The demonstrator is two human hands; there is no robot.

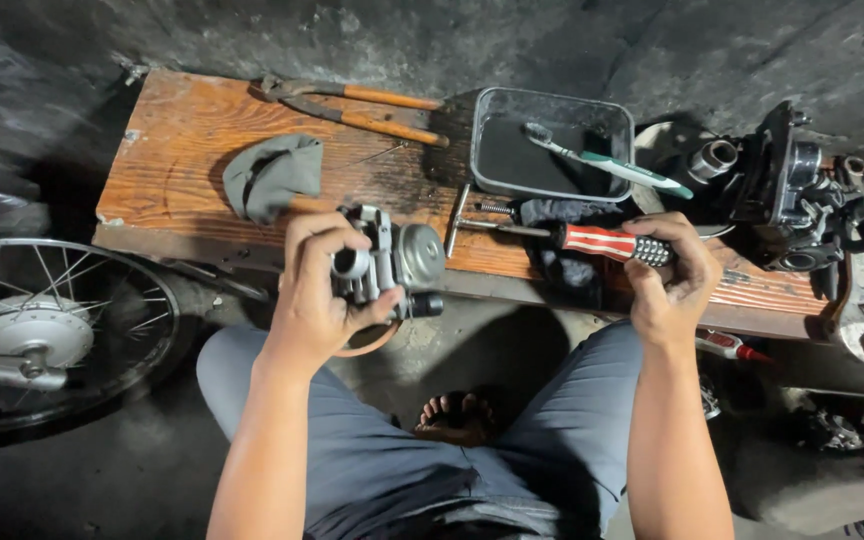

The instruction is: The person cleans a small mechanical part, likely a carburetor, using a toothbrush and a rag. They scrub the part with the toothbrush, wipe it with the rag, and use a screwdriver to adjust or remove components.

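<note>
Wooden bench [192, 140] | pliers [352, 105], rag [272, 175] noted | tray [552, 105] holds toothbrush [607, 165] | carburetor [397, 262] gripped by left hand [317, 295] | screwdriver [592, 240] clasped by right hand [667, 285]

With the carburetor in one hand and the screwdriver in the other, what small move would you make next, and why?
Probably swing the screwdriver tip toward the carburetor: the right hand grips its handle, but the shaft points at the board, apart from the part the left hand holds up.
</note>
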